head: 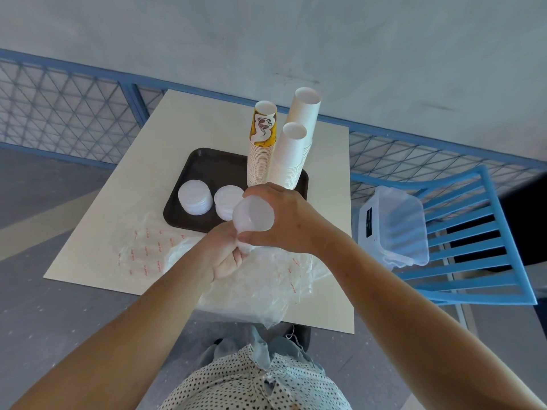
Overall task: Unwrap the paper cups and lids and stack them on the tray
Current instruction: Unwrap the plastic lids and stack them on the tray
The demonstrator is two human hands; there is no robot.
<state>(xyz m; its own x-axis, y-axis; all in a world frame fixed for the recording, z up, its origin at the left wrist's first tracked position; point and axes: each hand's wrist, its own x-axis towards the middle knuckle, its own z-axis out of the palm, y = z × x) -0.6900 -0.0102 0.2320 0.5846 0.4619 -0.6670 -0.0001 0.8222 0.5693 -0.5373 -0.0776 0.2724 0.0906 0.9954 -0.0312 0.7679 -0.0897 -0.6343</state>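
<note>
Cream table (pixel 97 232), right hand (pixel 284 213) gripping lid stack (pixel 253 216) over tray's (pixel 207 167) near edge, left hand (pixel 226 255) pinching wrapper (pixel 246 247).

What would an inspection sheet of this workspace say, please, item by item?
Surface: cream table bearing a dark tray.
Job's things: three upright cup stacks on the tray, one printed stack and two white stacks; two lid piles on the tray; a lid stack held above its near edge.
Clutter: loose clear wrappers on the table's near side.
Grippers: right hand grips the lid stack; left hand pinches the wrap end below it.
Cables: nothing seen.
Surroundings: blue chair carrying a clear tub; blue mesh railing.
</note>
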